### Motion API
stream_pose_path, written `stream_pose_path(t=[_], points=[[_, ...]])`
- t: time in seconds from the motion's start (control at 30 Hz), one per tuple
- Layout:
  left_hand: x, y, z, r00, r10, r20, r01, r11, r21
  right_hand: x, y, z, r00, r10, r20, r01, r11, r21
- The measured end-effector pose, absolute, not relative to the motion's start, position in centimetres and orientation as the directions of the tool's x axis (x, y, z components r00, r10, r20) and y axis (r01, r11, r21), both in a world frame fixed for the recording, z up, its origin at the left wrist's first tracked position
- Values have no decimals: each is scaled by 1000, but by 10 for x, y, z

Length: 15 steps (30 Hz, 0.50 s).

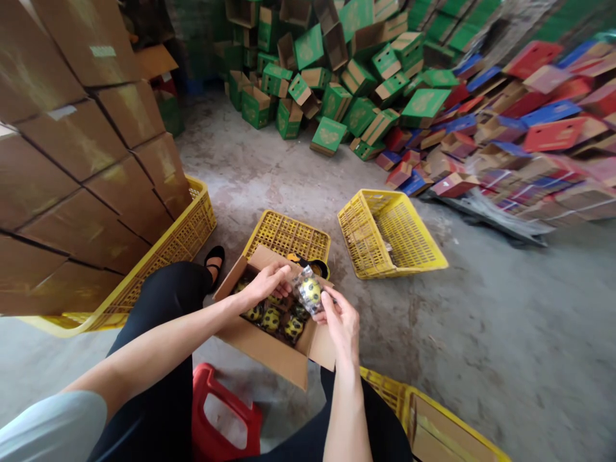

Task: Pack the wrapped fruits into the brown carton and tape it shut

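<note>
My right hand (341, 316) grips a yellow ball with black spots (310, 290), wrapped in clear plastic, above the right part of an open cardboard box (269, 343). My left hand (267, 282) is over the box, just left of the wrapped ball. Its fingers are loosely bent and apart, with nothing visible in them. Inside the box lie several more wrapped yellow balls with black spots (271, 319); my left hand and forearm cover some of them. A black and yellow object (315, 266), perhaps a tape dispenser, shows behind the box's far side.
A yellow crate (293, 234) lies beyond the box, and another yellow crate (392, 234) stands tilted to the right. Stacked cartons (86, 141) rise at left. Below is a red stool (226, 410). Green boxes (330, 135) and red and blue boxes (553, 135) pile up behind.
</note>
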<state>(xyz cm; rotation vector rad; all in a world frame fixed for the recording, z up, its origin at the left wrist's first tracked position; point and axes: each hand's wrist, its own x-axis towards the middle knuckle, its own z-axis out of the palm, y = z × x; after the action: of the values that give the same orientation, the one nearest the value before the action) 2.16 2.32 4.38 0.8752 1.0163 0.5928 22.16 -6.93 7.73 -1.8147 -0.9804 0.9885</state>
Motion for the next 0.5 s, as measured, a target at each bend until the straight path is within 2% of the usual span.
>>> stream_pose_path(t=[0.17,0.27,0.33,0.43,0.5], points=[[16,23,38,448,815,-367,215,301,929,234,-77,80,236,892,-387,382,-451,-806],[13,23,34,569,757,-321,451,39,892,237,-80,77,163,894,-416,469,-442,-765],[14,20,29,721,615,-319,511,-160,845,238,-82,74,127,899,-420,530,-419,-737],[16,9,17,911,283,-300,396,-400,826,238,-83,70,128,893,-432,610,-414,-675],[18,1,6,944,165,-285,329,-521,788,235,-83,69,150,874,-462,671,-433,-602]])
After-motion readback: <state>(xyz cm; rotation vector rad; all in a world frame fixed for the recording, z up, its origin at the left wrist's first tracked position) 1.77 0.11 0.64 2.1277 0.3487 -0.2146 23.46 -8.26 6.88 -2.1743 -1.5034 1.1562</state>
